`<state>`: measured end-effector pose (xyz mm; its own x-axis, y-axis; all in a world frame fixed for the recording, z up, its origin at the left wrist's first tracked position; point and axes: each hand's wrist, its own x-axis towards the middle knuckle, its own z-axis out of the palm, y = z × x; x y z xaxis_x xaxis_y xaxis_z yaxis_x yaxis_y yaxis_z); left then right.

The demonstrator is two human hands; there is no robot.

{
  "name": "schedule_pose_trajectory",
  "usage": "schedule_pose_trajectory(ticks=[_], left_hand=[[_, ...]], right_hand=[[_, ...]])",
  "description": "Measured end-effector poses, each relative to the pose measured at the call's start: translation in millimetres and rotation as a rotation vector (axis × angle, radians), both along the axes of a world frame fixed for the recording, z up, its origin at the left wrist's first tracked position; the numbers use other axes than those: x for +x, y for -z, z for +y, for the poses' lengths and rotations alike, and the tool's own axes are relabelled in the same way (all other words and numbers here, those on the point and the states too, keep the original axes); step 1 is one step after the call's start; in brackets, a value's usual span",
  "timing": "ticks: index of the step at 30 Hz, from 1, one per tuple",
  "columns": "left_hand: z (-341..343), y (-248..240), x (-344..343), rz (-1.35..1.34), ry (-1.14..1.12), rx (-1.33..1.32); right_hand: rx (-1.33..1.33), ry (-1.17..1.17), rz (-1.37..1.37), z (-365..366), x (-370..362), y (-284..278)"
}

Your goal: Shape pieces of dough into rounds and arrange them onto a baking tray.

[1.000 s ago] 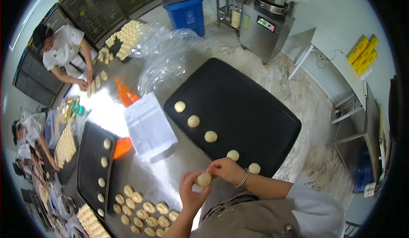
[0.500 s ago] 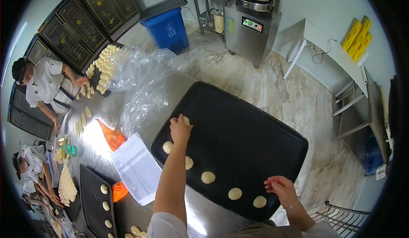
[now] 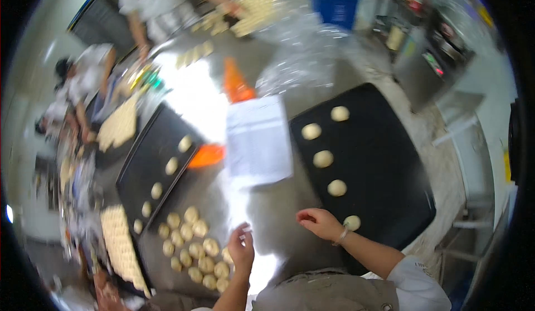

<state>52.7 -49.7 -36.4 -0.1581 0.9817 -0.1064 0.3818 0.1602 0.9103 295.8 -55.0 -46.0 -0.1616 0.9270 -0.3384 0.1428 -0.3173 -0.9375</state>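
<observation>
My left hand [image 3: 241,245] is over the metal table, close beside a cluster of round dough balls [image 3: 196,249]. Its fingers are a little apart, slightly smeared by motion, and I see nothing in them. My right hand [image 3: 322,225] hovers near the close left edge of a large black baking tray [image 3: 384,160], loosely open and empty, with a bracelet at the wrist. Several pale dough balls sit apart along that tray's left side, among them one dough ball [image 3: 336,188] above my right hand. Another dough ball [image 3: 351,223] is partly covered by my right wrist.
A printed paper sheet [image 3: 259,141] lies between the trays, with orange plastic [image 3: 237,82] beside it. A second black tray [image 3: 150,160] with dough balls stands left. Clear plastic sheeting [image 3: 304,54] covers the far table. Co-workers in white [image 3: 159,1] handle dough across the table.
The view has turned left. My left hand has let go of a dough ball on the large tray and come back to the dough cluster. My right hand has moved to the tray's left edge.
</observation>
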Motion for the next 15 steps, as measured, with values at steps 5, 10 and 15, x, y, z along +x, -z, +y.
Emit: schedule_pose_trajectory(ticks=[5,10,15], left_hand=[[-148,7,-61,-0.205,-0.314,-0.334],[-172,-15,-79,-0.377,-0.610,-0.179],[-156,-17,-102,-0.498,-0.745,-0.099]], right_hand=[[0.136,-0.388,-0.085,51,-146,53],[0.162,-0.510,-0.437,103,-287,96],[-0.298,-0.413,-0.252,105,-344,79]])
